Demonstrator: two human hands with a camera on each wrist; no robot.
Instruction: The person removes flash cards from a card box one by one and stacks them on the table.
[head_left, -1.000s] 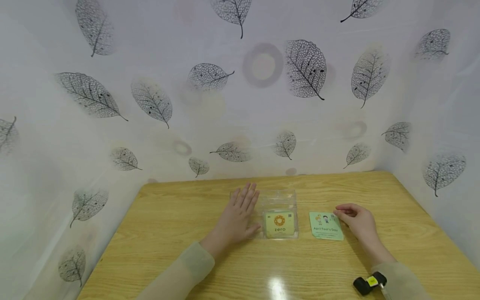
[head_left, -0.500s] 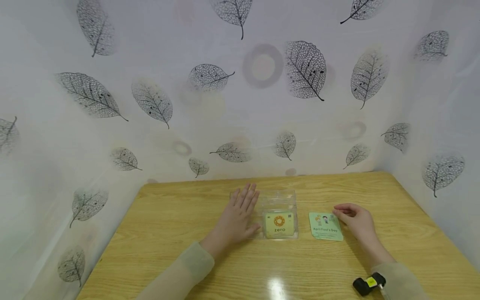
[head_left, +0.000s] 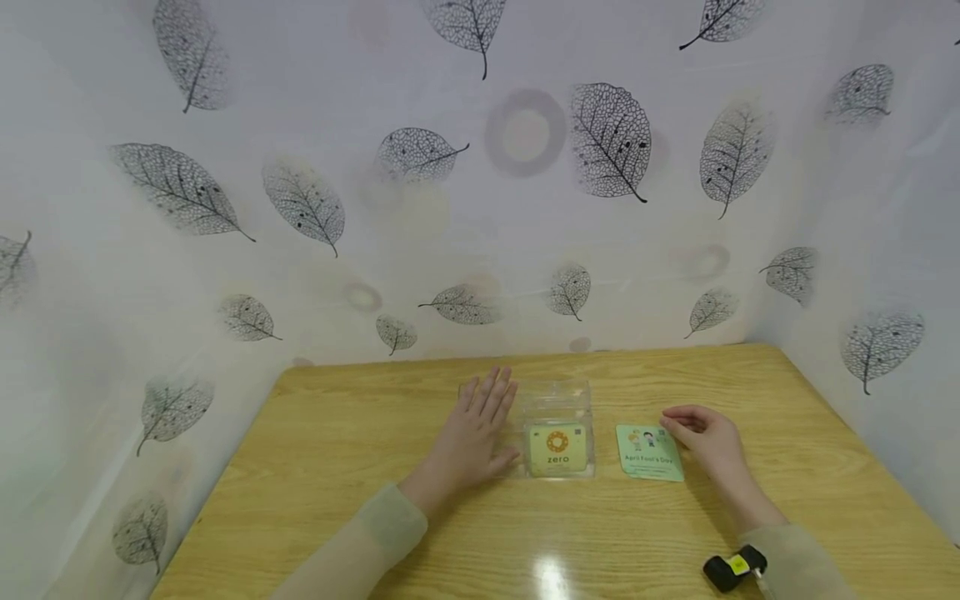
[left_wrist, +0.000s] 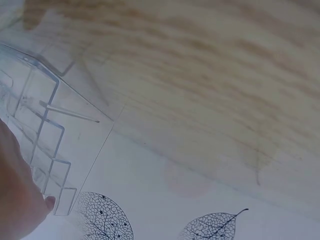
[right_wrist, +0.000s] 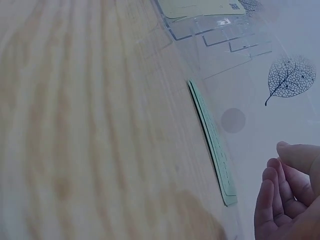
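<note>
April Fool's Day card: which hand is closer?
Right. The right hand is by the upper right corner of the April Fool's Day card; the left hand is farther off, at the clear holder, past the zero card.

Smooth plastic rack (head_left: 557,403), wood-grained table (head_left: 337,433) (glossy)

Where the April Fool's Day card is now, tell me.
In the head view, the April Fool's Day card lies on the table, right of the clear holder; the right hand is by its far right corner.
</note>
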